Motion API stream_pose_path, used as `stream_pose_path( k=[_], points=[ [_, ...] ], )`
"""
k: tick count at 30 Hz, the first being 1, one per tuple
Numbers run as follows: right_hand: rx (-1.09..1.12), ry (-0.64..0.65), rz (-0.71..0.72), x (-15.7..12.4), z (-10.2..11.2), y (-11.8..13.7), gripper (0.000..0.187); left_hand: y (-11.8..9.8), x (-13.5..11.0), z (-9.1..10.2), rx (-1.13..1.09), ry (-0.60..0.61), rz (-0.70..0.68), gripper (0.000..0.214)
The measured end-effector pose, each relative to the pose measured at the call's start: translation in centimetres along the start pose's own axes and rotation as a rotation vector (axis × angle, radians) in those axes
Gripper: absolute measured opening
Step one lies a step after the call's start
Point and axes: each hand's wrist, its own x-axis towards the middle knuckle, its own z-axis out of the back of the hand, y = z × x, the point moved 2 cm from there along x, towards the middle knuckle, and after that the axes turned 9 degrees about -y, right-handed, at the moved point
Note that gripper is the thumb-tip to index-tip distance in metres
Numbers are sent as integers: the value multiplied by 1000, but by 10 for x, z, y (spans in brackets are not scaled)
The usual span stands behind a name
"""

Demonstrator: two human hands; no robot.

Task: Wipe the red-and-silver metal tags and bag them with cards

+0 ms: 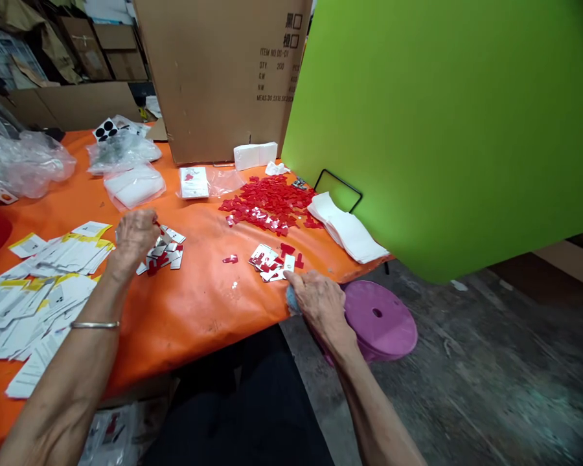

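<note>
A light edge pinch seemed best for the small white card (pixel 289 263), just below mid-frame at the thumb of the right hand (pixel 320 301). Its long axis ran up the frame. The hands were well apart, the left hand (pixel 138 234) curled; whether either gripped anything, I couldn't tell

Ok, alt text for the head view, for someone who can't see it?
A person's left hand is at a pile of small white and red pieces on an orange table, the right hand beside a second pile. Beyond lies a heap of red pieces; printed cards spread at the picture's left.
</note>
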Motion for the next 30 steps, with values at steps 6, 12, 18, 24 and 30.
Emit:
stream_pose_path(
  k=[6, 12, 18, 24, 30],
  points=[
    [-218, 85, -5, 21, -13, 13, 40, -88, -57, -20, -340, 122, -277, 16],
    [1, 145, -127, 37, -17, -6, 20, -146, -102, -58, -844, 418, -63, 7],
    [299, 24, -194, 28, -18, -23, 16, -163, -115, -64, -1202, 566, 338, 7],
    [200, -420, 83, -6, -6, 3, 15, -175, -136, -43, -1481, 722, 465, 20],
    [606, -201, 381, -44, 13, 27, 18, -146, -167, -16, -1716, 690, 630, 25]
  ],
)
